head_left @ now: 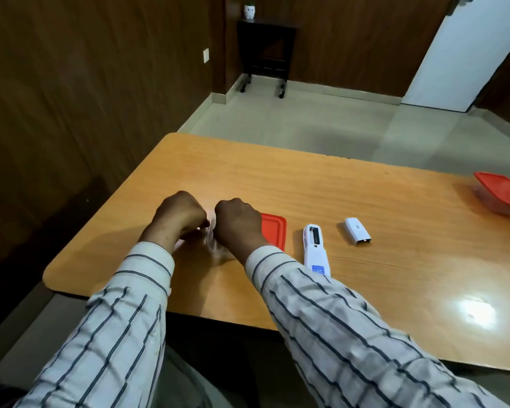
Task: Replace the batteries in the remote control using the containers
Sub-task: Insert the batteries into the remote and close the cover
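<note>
The white remote (pixel 315 248) lies face down on the wooden table (pixel 365 260), its battery compartment open at the far end. Its white battery cover (pixel 357 232) lies apart, to the right. A clear plastic container (pixel 215 245) stands blurred between my hands, and its red lid (pixel 274 231) lies flat just right of it. My left hand (pixel 180 214) is curled against the container's left side. My right hand (pixel 237 222) is curled knuckles-up over the container, hiding its fingers and the inside. No batteries are visible.
A second clear container with a red lid on (pixel 502 192) stands at the table's far right edge. The table's left edge runs close to a dark wood wall. A small black stand (pixel 265 51) is across the floor.
</note>
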